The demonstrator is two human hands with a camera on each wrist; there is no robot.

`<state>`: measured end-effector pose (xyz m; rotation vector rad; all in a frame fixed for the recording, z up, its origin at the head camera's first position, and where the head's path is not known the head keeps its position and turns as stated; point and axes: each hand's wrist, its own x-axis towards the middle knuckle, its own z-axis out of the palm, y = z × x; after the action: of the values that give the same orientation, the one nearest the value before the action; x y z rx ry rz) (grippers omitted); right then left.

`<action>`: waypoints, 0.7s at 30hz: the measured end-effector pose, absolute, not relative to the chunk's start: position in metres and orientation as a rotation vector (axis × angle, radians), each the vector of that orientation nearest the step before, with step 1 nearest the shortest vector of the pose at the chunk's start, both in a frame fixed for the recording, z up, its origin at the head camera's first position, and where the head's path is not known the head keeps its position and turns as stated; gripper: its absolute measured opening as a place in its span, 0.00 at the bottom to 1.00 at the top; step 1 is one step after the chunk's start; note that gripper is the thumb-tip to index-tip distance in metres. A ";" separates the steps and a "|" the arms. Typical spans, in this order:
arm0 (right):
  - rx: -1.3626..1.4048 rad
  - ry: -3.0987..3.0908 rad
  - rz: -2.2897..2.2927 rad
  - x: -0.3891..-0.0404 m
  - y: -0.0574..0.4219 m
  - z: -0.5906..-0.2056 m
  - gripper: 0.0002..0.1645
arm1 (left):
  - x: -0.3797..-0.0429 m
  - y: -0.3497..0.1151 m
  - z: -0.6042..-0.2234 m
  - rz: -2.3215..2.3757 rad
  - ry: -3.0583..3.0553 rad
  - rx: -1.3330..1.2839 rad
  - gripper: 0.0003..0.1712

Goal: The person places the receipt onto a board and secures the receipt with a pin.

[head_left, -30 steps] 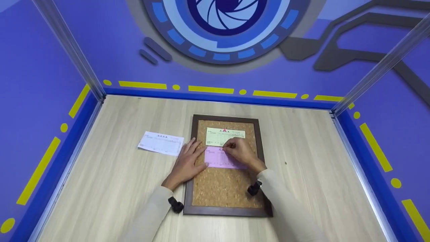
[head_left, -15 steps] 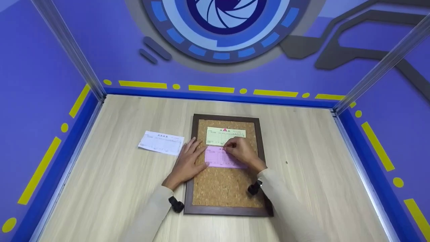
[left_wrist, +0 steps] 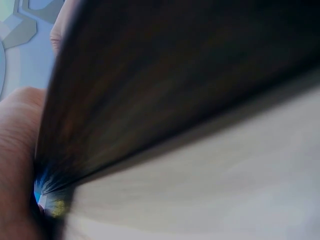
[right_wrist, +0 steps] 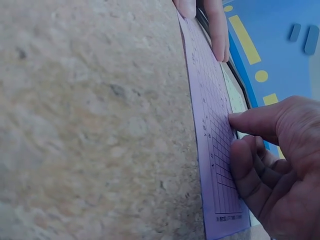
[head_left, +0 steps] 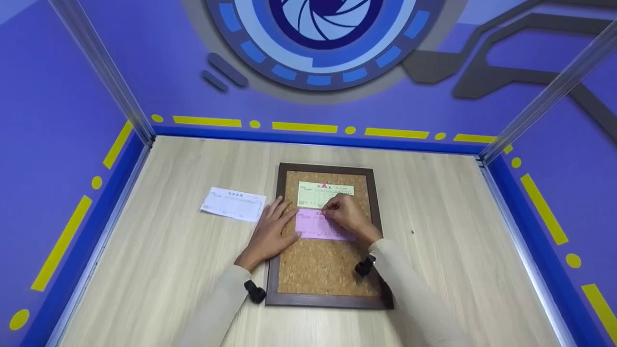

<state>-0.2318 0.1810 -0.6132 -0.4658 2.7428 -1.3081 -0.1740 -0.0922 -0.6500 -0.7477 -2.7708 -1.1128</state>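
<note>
— On the corkboard (head_left: 328,270), your pink slip (head_left: 313,224) lies just below the pale yellow slip (head_left: 311,193). How are your hands set?

— Your left hand (head_left: 270,235) is spread over the left rail (head_left: 272,289), thumb at the pink slip's lower-left corner; presumably this steadies paper and board together. Your right hand (head_left: 349,217) has thumb and finger pinched at the slip's upper edge, in my judgement on a pin that they hide. Near the middle of that edge, your grip should load the sheet evenly.

— And your edges?

— Your 2 slips run nearly edge to edge; whether they touch, I cannot tell. Below the pink slip, cork extends to the lower rail (head_left: 328,300), giving you room. The white slip (head_left: 234,205) lies on the worktop (head_left: 458,241) beside your left fingers; a leftward sweep could disturb it. To your right, you have wide room before the blue wall (head_left: 569,159).
</note>
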 end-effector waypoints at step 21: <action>-0.495 2.777 -1.202 -0.233 0.180 -0.607 0.05 | -0.174 -0.093 -0.651 -1.066 -2.769 -0.772 0.35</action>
<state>-0.2333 0.1796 -0.6069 -0.4947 2.7767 -1.2021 -0.1743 -0.0930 -0.6509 -0.7724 -2.7695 -1.0660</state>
